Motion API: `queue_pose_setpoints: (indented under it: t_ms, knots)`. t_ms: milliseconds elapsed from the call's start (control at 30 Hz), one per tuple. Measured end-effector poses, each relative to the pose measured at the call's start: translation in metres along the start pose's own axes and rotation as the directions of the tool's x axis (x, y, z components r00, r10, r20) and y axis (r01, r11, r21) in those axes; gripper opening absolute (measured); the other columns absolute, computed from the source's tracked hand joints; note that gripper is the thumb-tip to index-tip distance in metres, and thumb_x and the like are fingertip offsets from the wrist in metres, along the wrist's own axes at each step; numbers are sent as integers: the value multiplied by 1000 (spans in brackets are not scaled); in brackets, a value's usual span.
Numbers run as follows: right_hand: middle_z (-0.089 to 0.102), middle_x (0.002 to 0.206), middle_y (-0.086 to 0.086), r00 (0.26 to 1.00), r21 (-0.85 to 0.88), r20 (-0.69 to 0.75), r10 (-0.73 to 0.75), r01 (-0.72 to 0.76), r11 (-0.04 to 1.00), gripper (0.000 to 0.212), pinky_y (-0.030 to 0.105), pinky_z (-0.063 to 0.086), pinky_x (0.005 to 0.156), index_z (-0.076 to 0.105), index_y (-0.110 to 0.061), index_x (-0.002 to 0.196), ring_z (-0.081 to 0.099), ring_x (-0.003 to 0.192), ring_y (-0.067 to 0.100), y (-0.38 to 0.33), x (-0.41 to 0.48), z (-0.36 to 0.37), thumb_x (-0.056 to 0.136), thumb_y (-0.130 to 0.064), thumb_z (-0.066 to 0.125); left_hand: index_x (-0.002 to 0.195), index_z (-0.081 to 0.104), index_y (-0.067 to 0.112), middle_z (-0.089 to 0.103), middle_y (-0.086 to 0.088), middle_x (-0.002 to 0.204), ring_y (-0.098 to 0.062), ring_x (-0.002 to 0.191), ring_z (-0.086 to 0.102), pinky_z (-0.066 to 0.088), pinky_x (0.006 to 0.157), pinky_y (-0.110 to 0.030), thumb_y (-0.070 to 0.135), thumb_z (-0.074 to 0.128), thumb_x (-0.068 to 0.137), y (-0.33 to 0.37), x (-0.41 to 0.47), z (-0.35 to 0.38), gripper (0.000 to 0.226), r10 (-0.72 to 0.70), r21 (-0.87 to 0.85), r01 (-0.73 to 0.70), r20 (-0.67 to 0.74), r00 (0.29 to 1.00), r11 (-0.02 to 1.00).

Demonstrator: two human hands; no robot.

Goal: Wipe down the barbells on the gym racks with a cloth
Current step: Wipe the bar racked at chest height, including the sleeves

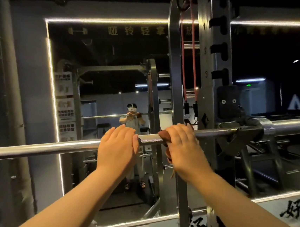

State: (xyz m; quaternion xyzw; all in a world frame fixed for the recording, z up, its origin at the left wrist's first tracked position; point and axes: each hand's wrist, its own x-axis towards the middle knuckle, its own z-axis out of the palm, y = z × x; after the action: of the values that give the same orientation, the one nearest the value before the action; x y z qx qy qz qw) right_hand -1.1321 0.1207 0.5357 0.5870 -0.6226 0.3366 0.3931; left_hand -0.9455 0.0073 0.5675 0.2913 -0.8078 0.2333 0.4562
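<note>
I am holding the barbell (pixel 150 140) that is lying across the rack (pixel 210 64), sitting in the hook (pixel 235 134) on the rack's right side. My right hand (pixel 182 145) is gripping a brown cloth (pixel 163 134), wrapping it round the bar next to the rough, bumpy part. My left hand (pixel 117 145) is lying on top of the bar just beside that part. Its fingers look mostly straight and it is holding nothing.

To do this step well, I think I should be squeezing the cloth all the way round the bar and sliding it slowly along. My left hand should be pressing down so the bar is not rolling. The bumpy part may be grabbing the cloth, so twisting a little could help.

The rack post is showing the numbers 1, 2 and 3 (pixel 204 26). Chinese words are running along the top of the mirror (pixel 113 64), reading 哑铃轻拿, and the post is hiding some of the rest. The posters on the left are too blurry to read.
</note>
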Motion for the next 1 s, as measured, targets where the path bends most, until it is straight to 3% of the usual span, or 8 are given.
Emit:
queue_pose_setpoints:
  t_ms: [67, 133, 333, 500, 667, 767, 900, 1000]
  knots:
    - [44, 143, -2, 999, -12, 48, -19, 20, 1000, 44, 48, 28, 124, 42, -19, 144, 33, 139, 18, 24, -2, -12, 102, -28, 48, 100, 66, 20, 69, 1, 98, -21, 97, 65, 51, 100, -45, 34, 28, 107, -1, -2, 0, 41, 14, -4, -14, -11, 1000, 1000]
    - [44, 141, -4, 993, 28, 24, 117, -117, 993, 37, 48, 36, 120, 43, -22, 141, 38, 138, 16, 49, -8, -20, 105, -31, 45, 102, 67, 19, 70, 1, 101, -21, 100, 66, 50, 101, -46, 34, 28, 107, -1, -2, 0, 42, 18, 0, -18, -24, 1000, 1000]
    - [40, 153, 3, 935, 114, -78, 345, -335, 935, 40, 56, 26, 124, 41, -16, 144, 18, 155, 24, 60, -24, -22, 109, -32, 32, 104, 68, 17, 72, -2, 103, -23, 105, 67, 47, 106, -46, 36, 26, 107, 5, -3, 1, 46, -4, 28, 4, -23, 1000, 1000]
    - [42, 155, 7, 983, 14, -24, 181, -181, 983, 46, 50, 13, 126, 39, -12, 150, 19, 154, 24, 59, -27, -21, 107, -26, 40, 98, 70, 14, 73, -5, 96, -26, 95, 70, 50, 99, -46, 37, 22, 106, 5, -2, 0, 55, 17, 35, -15, -61, 998, 999]
    - [40, 155, 10, 930, 94, -42, 365, -360, 928, 40, 46, 29, 122, 43, -13, 143, 24, 153, 27, 83, -27, -41, 108, -30, 34, 97, 69, 15, 73, -5, 96, -27, 96, 69, 52, 99, -48, 41, 15, 107, 5, 0, 1, 61, 17, 41, -15, -47, 999, 999]
    - [39, 155, 8, 902, 155, -84, 423, -407, 900, 36, 52, 25, 125, 44, -13, 141, 18, 154, 24, 64, -20, -32, 108, -26, 35, 95, 69, 15, 72, -5, 93, -27, 92, 69, 53, 98, -48, 39, 19, 106, 9, 0, 0, 56, -4, 47, 6, -42, 999, 999]
    - [44, 152, 5, 961, 135, -49, 271, -263, 955, 36, 41, 4, 128, 47, -13, 142, 17, 152, 17, 50, -17, -22, 109, -24, 36, 94, 68, 15, 71, -5, 92, -27, 90, 69, 54, 95, -49, 33, 23, 107, 10, 0, -4, 50, -19, 37, 19, 2, 1000, 999]
    - [49, 144, 1, 967, 110, -35, 251, -246, 963, 35, 41, 14, 128, 48, -19, 137, 30, 147, 18, 65, -17, -27, 109, -35, 34, 96, 68, 16, 72, -5, 94, -27, 94, 69, 53, 98, -49, 38, 21, 103, 11, 0, -7, 52, -14, 33, 13, 16, 1000, 999]
